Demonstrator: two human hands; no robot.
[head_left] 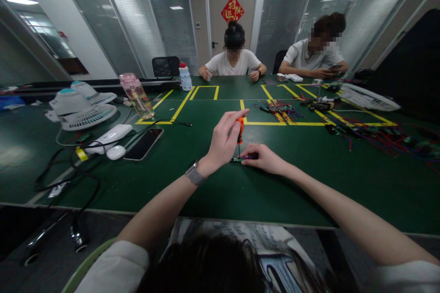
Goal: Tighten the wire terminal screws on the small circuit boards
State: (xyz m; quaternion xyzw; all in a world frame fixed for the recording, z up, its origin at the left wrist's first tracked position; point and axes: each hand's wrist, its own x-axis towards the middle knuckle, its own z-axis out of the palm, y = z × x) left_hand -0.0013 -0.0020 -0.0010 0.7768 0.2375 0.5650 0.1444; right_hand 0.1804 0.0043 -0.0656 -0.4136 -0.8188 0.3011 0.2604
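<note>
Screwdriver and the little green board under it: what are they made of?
The screwdriver handle looks like smooth plastic, maybe part rubber, from its bright orange and black coloring. Its thin, straight shaft is probably metal, though I can't see any shine. The board seems like stiff circuit-board material, flat and green; its finish is too small to tell.

Head-worn view — forward, down over green table (215,201)

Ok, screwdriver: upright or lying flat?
Upright. The screwdriver has its orange-and-black handle up in the left hand, shaft pointing down toward the small circuit board at the right hand.
</note>
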